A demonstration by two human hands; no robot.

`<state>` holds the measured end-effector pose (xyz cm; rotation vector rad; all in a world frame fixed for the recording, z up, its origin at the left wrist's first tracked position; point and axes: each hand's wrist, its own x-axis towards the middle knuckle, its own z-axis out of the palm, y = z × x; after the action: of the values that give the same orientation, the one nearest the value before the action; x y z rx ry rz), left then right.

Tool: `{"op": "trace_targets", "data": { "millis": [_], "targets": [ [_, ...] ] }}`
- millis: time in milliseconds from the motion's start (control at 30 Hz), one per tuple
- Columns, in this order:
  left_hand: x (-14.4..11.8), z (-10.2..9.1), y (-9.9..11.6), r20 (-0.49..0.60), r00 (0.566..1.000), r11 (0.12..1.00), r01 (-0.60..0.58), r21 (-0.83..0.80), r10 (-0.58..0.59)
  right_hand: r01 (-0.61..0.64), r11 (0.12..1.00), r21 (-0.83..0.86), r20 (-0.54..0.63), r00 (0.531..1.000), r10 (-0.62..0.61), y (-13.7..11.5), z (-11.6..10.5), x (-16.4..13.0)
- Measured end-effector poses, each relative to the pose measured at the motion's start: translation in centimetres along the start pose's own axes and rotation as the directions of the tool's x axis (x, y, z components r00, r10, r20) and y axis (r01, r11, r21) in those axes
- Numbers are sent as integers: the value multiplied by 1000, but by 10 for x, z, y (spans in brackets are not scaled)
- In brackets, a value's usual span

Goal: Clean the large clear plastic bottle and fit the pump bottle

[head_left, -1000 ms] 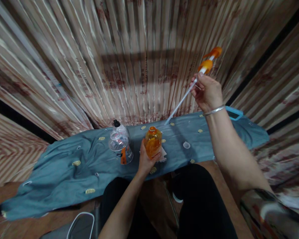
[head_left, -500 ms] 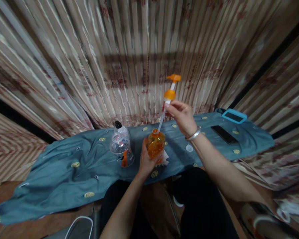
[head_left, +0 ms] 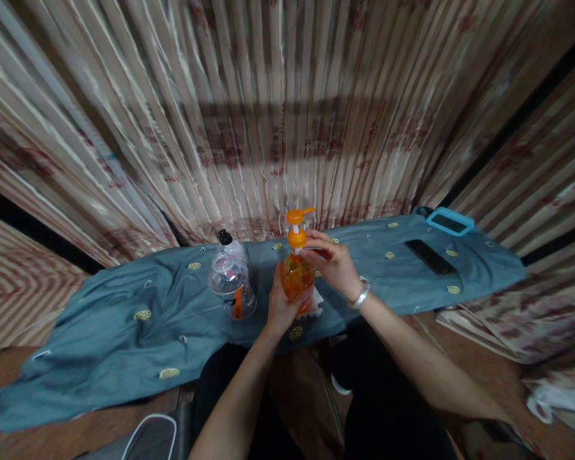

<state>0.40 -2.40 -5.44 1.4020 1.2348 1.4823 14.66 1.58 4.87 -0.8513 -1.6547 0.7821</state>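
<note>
**Both hands on the orange bottle at the cloth's near edge**

The fingers of the right hand (head_left: 333, 263) were curled together around the orange collar of the pump (head_left: 296, 231), at the bottle's neck, with the thumb toward the person. The pump's nozzle stood above that hand and pointed right. The left hand (head_left: 282, 305) was clamped on the bottle (head_left: 296, 281) from the near side: its palm and thumb wrapped the lower body, and the fingertips went round behind where they could not be seen. The bottle stood upright, filled with orange liquid, near the middle of the cloth (head_left: 124, 319) and close to its near edge, on a small white piece that showed just to its right. A metal bangle (head_left: 361, 295) sat on the right wrist.

Just left of the bottle, near but apart from it, stood a clear bottle (head_left: 231, 278) with a black cap and an orange mark low on its side. The blue-grey cloth ran from the left edge, low in the view, up to the far right. Near its right end lay a dark phone (head_left: 430, 257), and at the far right corner a device in a blue case (head_left: 449, 222). Striped curtains (head_left: 268, 115) hung behind the cloth's far edge. A white cable (head_left: 144, 428) looped on the floor at the near left, beside the person's dark-clothed legs.
</note>
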Motion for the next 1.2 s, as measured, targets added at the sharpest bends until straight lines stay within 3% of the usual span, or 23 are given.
{"op": "trace_targets", "data": {
  "millis": [300,400,500,633,1067,1200],
  "targets": [
    [1,-1,0,33,999,1000,13,15,-14,-52,998,-21,-19,999,51,-5,-25,11],
    [1,-2,1,46,999,1000,21,-1,-21,-73,997,-12,177,981,74,-8,-28,24],
    [2,-2,3,52,998,1000,23,-12,-23,-92,996,14,406,911,79,-7,-25,36],
    [2,-3,4,65,998,1000,24,-6,-24,-110,993,35,544,836,73,0,-20,41],
    [1,-1,-1,56,998,999,16,-36,-14,-71,995,74,549,835,19,15,-21,34],
    [0,-2,-1,62,998,999,33,-21,-31,-18,999,39,515,857,-5,14,-20,31]
  ]
}}
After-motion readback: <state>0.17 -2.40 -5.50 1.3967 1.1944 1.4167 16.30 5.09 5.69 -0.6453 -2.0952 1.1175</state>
